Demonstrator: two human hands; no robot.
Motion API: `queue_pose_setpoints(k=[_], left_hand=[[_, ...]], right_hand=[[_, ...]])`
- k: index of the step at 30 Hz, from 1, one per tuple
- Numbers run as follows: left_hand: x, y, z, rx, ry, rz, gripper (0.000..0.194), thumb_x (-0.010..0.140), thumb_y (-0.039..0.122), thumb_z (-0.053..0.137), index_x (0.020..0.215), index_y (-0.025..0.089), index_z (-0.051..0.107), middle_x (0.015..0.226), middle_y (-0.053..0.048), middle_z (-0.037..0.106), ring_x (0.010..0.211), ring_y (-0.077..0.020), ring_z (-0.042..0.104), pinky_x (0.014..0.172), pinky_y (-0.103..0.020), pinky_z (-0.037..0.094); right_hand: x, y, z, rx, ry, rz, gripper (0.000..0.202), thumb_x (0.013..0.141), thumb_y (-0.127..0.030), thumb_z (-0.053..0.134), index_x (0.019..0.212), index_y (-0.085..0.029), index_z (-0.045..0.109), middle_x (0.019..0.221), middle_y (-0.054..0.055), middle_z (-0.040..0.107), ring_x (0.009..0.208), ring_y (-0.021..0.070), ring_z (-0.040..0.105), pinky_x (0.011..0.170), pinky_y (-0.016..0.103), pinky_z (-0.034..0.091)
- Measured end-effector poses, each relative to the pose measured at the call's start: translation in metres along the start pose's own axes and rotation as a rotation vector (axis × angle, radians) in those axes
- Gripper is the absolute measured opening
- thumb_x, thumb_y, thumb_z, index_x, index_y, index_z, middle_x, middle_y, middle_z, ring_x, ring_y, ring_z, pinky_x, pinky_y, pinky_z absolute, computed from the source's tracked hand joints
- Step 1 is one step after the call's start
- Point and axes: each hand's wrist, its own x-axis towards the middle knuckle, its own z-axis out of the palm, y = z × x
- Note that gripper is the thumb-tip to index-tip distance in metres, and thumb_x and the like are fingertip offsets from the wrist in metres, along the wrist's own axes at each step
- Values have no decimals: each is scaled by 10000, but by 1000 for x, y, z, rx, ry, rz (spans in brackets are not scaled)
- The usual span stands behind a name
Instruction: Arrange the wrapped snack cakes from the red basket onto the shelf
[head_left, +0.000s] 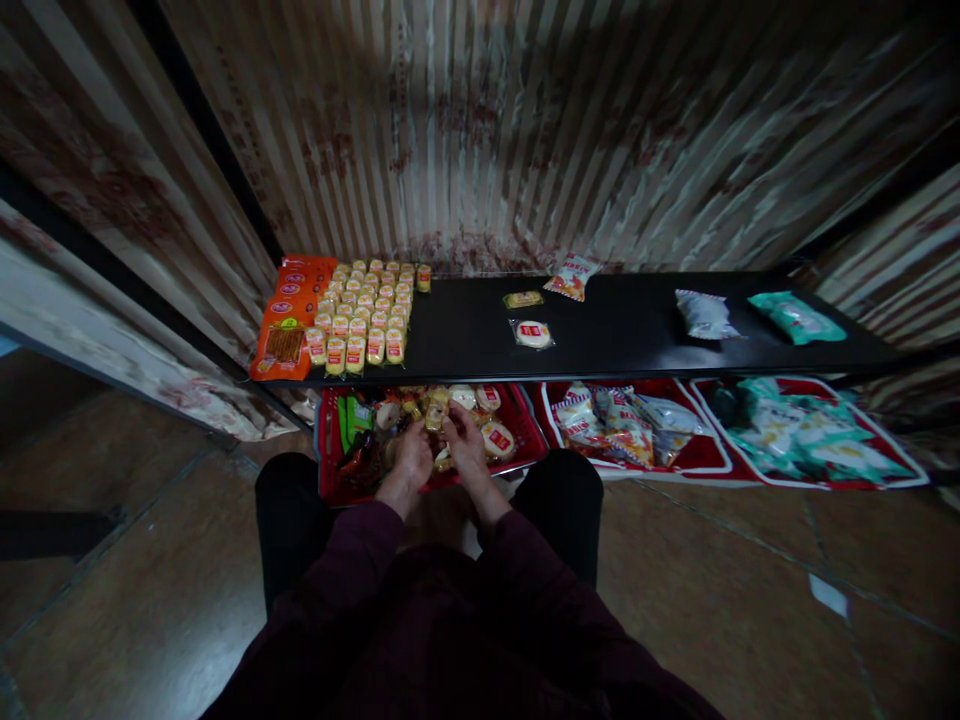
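Observation:
Both my hands are over the left red basket [536,440], just below the shelf's front edge. A small yellow wrapped snack cake [436,408] is between my fingertips. My left hand [415,456] is closed at its lower left side, and my right hand [464,440] pinches it from the right. Around them in the basket lie round white wrapped cakes [497,440], a green packet [354,420] and darker packets that I cannot make out. On the black shelf [465,335], tight rows of small yellow wrapped cakes [365,318] stand beside orange packets [289,320].
Farther right on the shelf lie a flat yellow packet [523,299], a round white cake [532,334], a striped snack bag [571,277], a silvery bag [705,314] and a teal bag [798,317]. Two more red baskets [724,468] hold bags. Black posts [202,130] frame the shelf.

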Motion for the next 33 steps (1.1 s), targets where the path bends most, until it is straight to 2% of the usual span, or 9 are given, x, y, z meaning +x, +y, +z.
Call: queue_pose_setpoints(k=[3,8,14,20,24,28,33], left_hand=[[-4,2,7,-61,-35,-62,146,807,221,510,855,130,614,661,-44,623,648,-153,607,666,-282,497],[-9,5,17,-115,0,-101,135,847,196,490,792,139,599,620,-10,596,514,-103,541,622,-248,486],[-5,5,25,-157,18,-113,134,841,183,502,780,136,611,651,-16,611,566,-103,570,623,-226,475],[0,7,27,-139,-34,-164,157,863,173,470,810,135,613,646,-17,608,568,-107,562,651,-239,480],[1,11,31,-141,-37,-158,124,839,164,513,857,132,631,688,-28,632,646,-124,598,677,-239,480],[0,19,39,-186,-26,-131,124,834,151,518,795,117,631,653,-25,623,605,-109,577,659,-230,471],[-2,24,48,-198,-35,-53,46,778,168,608,755,130,618,663,-9,628,590,-85,564,611,-197,441]], right_hand=[[-1,-7,-1,16,-3,-29,449,787,-367,560,1201,-194,582,1138,72,656,1026,214,605,906,372,502],[-1,-18,-1,45,3,-88,454,776,-344,576,1201,-184,569,1157,78,646,1084,213,581,963,375,463],[2,-26,-1,9,19,-152,393,788,-331,578,1156,-193,579,1117,72,657,1060,213,592,951,379,465],[9,-25,-6,-97,17,-209,303,821,-326,536,1093,-206,591,1081,61,658,969,194,618,908,364,480],[13,-33,-6,-210,30,-298,250,846,-305,494,1041,-210,618,1086,70,653,1011,200,600,928,377,463],[18,-46,-6,-304,47,-405,229,867,-275,461,984,-204,644,1134,92,633,1089,208,564,981,403,427],[26,-51,-8,-373,25,-461,257,872,-298,475,1043,-189,634,1149,117,629,1105,221,560,980,411,431]])
